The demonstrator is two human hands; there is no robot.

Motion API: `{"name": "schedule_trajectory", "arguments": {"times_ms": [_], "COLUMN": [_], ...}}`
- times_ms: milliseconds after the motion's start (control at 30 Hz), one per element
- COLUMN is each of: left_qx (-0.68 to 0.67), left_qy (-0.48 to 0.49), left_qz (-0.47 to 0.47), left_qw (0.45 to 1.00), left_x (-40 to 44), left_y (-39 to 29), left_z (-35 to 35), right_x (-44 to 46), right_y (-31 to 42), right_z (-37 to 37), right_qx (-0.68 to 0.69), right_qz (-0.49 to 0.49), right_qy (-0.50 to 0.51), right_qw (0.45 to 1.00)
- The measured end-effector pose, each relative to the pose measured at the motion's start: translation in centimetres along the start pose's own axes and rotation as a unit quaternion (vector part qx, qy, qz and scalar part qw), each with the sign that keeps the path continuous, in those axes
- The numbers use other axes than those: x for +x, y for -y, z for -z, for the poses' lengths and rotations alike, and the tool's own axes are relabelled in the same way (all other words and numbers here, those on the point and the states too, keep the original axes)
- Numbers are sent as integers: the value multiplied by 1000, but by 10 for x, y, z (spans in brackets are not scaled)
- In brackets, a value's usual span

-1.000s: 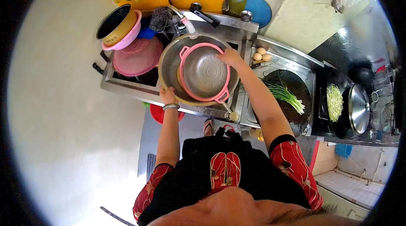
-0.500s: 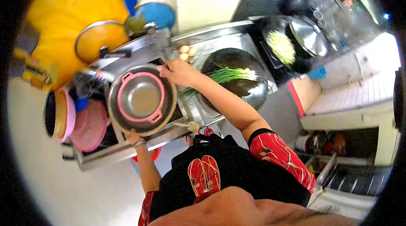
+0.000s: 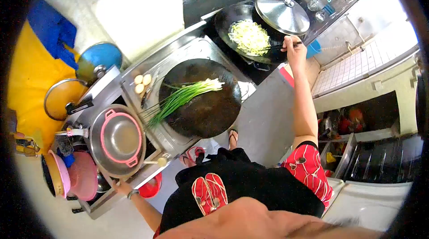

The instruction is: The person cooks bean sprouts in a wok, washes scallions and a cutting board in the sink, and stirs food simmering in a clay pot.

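Note:
My right hand [image 3: 294, 51] is closed around thin dark sticks [image 3: 279, 47] that look like chopsticks. Their far ends reach the pale shredded vegetables [image 3: 249, 38] in a black wok [image 3: 225, 17]. At the lower left, my left hand [image 3: 121, 188] is at the near rim of a wide metal basin [image 3: 99, 160], its fingers curled there and partly hidden. Inside that basin sits a smaller metal bowl with a pink rim and handles [image 3: 138, 125]. Between my hands, a bunch of green onions [image 3: 183, 96] lies across a large dark round pan [image 3: 210, 116].
A domed metal lid [image 3: 277, 13] leans by the wok's far side. Several eggs [image 3: 142, 81] rest on the steel counter left of the dark pan. A glass lid [image 3: 62, 100], pink colander [image 3: 85, 176] and red bucket [image 3: 152, 187] are around the sink.
My right hand has left the faucet area and moved right to the wok, where it now holds the dark sticks. My left hand stays by the basin, and the view has shifted right.

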State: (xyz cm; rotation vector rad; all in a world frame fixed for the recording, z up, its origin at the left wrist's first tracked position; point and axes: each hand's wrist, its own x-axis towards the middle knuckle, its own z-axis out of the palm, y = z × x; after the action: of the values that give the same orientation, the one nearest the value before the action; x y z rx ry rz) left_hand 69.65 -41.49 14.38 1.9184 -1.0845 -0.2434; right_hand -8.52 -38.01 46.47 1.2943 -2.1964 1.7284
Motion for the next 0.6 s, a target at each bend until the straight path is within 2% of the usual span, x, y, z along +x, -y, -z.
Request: {"name": "schedule_trajectory", "arguments": {"times_ms": [33,133,167,200,233,267,300,333,400,433,467,500,533,600], "left_qx": [52,218,219,221,149,73,167,198,255,215,239,264,290,305], "left_qy": [-17,-69,-70,-71,-36,-2,-36,-18,20,49,72,96,120,135], "left_qz": [-13,-42,-23,-3,60,123,23,23,22,28,27,27,28,71], "left_qw": [998,973,973,973,986,990,985,980,967,975,968,959,949,940], "left_x": [-14,-65,-92,-125,-153,-178,-206,-227,-258,-274,-287,-302,-312,-340], "left_y": [3,31,18,0,-21,-51,-57,-58,-47,-55,-53,-18,-2,-43], "left_z": [-4,8,5,5,1,-3,-6,-12,-21,-23,-27,-32,-30,-18], "right_x": [17,75,94,112,115,119,135,134,138,144,150,159,168,190], "right_y": [-13,-98,-128,-165,-176,-168,-226,-228,-219,-221,-224,-227,-243,-247], "right_z": [11,7,-5,-20,-35,-42,-63,-73,-80,-82,-84,-78,-76,-54], "right_qx": [-10,39,30,-6,32,-7,-26,-2,-18,40,98,-20,-30,-142], "right_qz": [-23,43,77,113,30,-34,1,-19,25,-8,-42,98,47,-9], "right_qy": [-6,24,70,67,87,120,146,164,211,289,364,353,329,313], "right_qw": [1000,998,994,991,995,992,989,986,977,956,925,930,943,939]}}
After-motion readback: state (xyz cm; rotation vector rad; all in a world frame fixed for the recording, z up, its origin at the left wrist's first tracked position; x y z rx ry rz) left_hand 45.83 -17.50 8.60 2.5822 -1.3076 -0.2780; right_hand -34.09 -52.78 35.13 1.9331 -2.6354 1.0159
